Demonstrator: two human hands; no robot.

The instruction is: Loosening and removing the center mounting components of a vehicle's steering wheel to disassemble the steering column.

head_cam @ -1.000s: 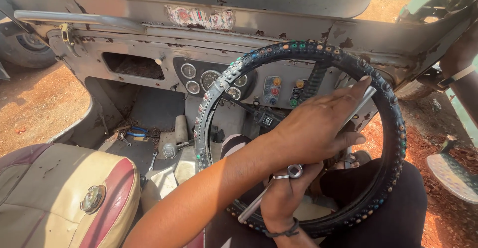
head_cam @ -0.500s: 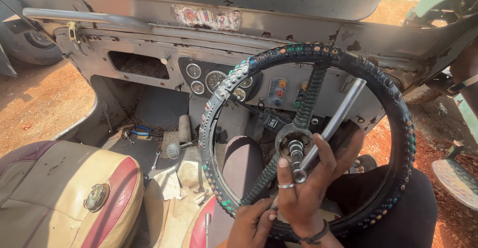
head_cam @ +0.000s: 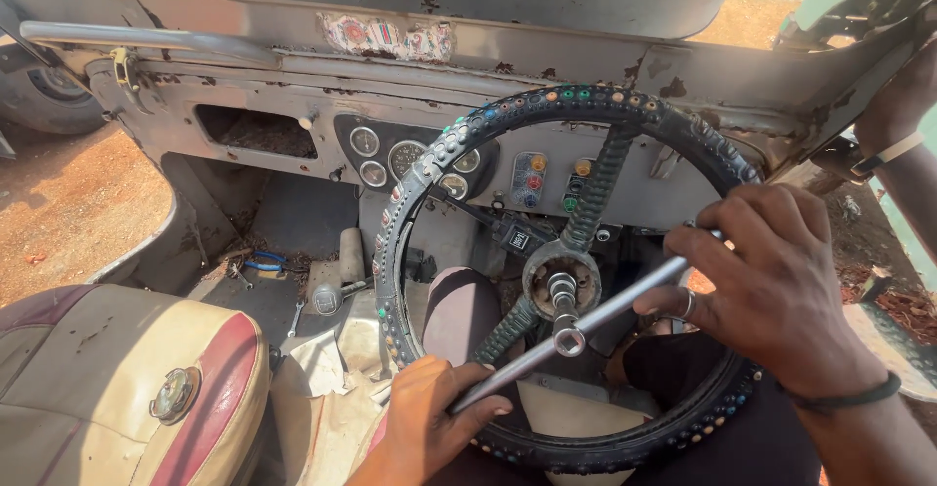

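A black steering wheel [head_cam: 459, 140] with coloured studs fills the middle of the view. On its hub [head_cam: 559, 273] sits a socket on a long steel bar wrench [head_cam: 605, 312] that lies diagonally across the wheel. My left hand [head_cam: 427, 427] grips the bar's lower left end near the wheel's bottom rim. My right hand [head_cam: 771, 286], with a ring and a dark wristband, grips the bar's upper right end by the right rim.
Grey rusty dashboard [head_cam: 293, 86] with round gauges [head_cam: 390, 154] and coloured switches [head_cam: 528, 176]. A cream and red seat [head_cam: 117, 388] lies at lower left. A gear lever knob [head_cam: 327, 299] and loose tools lie on the floor. Another person's forearm with a watch [head_cam: 903, 154] is at right.
My right hand has moved from the hub out to the bar's right end. My left hand now grips the lower left end. The bar sits lower and flatter across the hub.
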